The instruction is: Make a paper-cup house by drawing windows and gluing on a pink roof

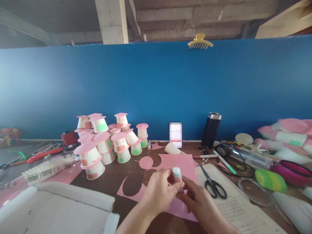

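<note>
My left hand [158, 191] and my right hand [197, 203] meet over a pink paper sheet [181, 162] with round holes cut out of it. Both hands are closed round a small white glue stick [177, 175], which stands upright between the fingertips. A cut pink paper circle [145, 162] lies on the table just beyond the sheet. Black scissors [214, 187] rest on a printed paper to the right of my right hand.
Several paper cups with pink lids [107, 143] are stacked at the back left. A black flask [211, 130] stands against the blue partition [156, 84]. An open cardboard box [60, 208] lies at front left. Tape rolls, pens and more cups clutter the right side.
</note>
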### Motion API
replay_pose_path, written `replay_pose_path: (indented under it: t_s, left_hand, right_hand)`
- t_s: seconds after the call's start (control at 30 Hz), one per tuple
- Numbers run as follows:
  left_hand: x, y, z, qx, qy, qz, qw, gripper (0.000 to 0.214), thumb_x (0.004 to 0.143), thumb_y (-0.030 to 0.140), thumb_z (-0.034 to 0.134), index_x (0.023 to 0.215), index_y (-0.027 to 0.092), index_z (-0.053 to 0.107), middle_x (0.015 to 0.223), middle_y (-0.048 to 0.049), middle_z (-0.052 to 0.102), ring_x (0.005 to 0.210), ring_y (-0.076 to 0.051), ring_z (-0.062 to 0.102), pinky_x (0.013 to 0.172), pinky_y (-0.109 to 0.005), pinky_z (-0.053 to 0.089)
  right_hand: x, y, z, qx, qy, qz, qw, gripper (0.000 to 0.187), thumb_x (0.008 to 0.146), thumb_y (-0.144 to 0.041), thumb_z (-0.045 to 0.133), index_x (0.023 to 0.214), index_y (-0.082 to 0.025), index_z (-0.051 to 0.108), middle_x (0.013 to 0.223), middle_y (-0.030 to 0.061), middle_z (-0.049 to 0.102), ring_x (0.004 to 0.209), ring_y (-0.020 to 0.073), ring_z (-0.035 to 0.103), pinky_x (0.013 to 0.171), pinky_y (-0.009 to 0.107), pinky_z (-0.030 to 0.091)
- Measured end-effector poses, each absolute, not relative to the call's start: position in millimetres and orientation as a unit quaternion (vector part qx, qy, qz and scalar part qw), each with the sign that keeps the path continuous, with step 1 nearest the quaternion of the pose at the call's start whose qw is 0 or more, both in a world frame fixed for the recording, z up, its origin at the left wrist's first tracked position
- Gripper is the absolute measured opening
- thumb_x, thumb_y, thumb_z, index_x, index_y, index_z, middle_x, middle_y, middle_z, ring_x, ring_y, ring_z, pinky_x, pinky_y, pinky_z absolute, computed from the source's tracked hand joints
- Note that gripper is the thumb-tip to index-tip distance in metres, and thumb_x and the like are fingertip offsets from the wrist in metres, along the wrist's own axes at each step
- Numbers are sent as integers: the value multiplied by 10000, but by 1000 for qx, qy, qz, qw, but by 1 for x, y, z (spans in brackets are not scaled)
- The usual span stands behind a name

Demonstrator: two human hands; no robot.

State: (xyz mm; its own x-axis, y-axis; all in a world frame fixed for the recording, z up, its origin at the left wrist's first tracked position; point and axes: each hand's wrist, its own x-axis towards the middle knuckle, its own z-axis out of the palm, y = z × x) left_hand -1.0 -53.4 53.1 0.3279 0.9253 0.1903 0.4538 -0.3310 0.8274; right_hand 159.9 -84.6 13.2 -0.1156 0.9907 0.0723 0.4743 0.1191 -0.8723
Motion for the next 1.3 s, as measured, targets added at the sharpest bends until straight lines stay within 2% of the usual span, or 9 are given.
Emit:
replay_pose_path:
  t_s: [0.2,0.4,0.47,0.53,0.63,0.73,1.0,1.2,1.3]
  left_hand:
    - [-1,-53,54,744,463,336,345,160,791,354,633,789,205,688,793,-28,708,736,-196,642,646,-273,446]
    - [-2,-53,54,739,466,338,349,162,783,352,637,782,199,688,806,-39,726,752,-207,657,654,-275,460]
    - [-2,-53,55,730,463,342,368,154,795,344,623,778,203,682,783,-28,734,737,-201,668,656,-271,465]
    - [-3,-52,56,721,455,347,390,147,811,334,605,777,208,673,752,-14,739,730,-193,678,669,-267,470]
    - [-3,-52,57,716,463,348,390,157,803,345,616,758,205,670,748,-15,738,727,-196,679,668,-269,470]
    - [-3,-53,58,719,474,344,374,169,789,356,629,750,200,679,760,-23,732,720,-199,675,649,-270,465]
    - [-4,-53,57,731,464,342,365,139,797,325,608,754,207,667,750,-14,717,694,-185,655,631,-260,451]
    - [-4,-53,56,735,469,349,344,163,796,354,616,762,206,675,776,-26,723,713,-195,652,640,-265,454]
    - [-4,-53,57,725,455,360,372,141,809,332,603,756,214,661,744,-4,734,724,-186,668,667,-257,464]
  right_hand:
    - [160,-86,13,-546,-685,336,346,459,906,-321,534,1353,-218,522,555,-59,612,507,148,600,554,223,449]
    - [162,-87,10,-528,-704,328,344,497,938,-327,477,1422,-221,441,653,-32,689,556,161,630,611,249,470]
    - [163,-86,9,-544,-690,328,348,562,901,-335,529,1439,-226,407,748,-21,711,542,149,619,586,248,465]
    - [162,-85,9,-568,-671,320,353,601,831,-315,613,1402,-239,442,865,-9,715,533,128,590,550,238,447]
    - [162,-84,12,-583,-651,322,364,476,782,-276,653,1249,-247,562,911,-10,701,532,109,559,515,227,425]
    - [161,-84,15,-576,-635,358,370,402,796,-264,628,1194,-239,582,867,-17,697,523,111,584,500,226,435]
    - [162,-82,5,-543,-650,368,383,527,848,-267,576,1364,-232,475,941,14,722,535,121,634,556,253,480]
    - [164,-83,1,-532,-671,360,370,555,915,-330,501,1450,-236,386,742,-8,711,595,158,643,531,247,462]
    - [164,-81,1,-554,-654,348,379,618,843,-319,604,1425,-254,406,971,17,706,588,127,603,565,250,473]
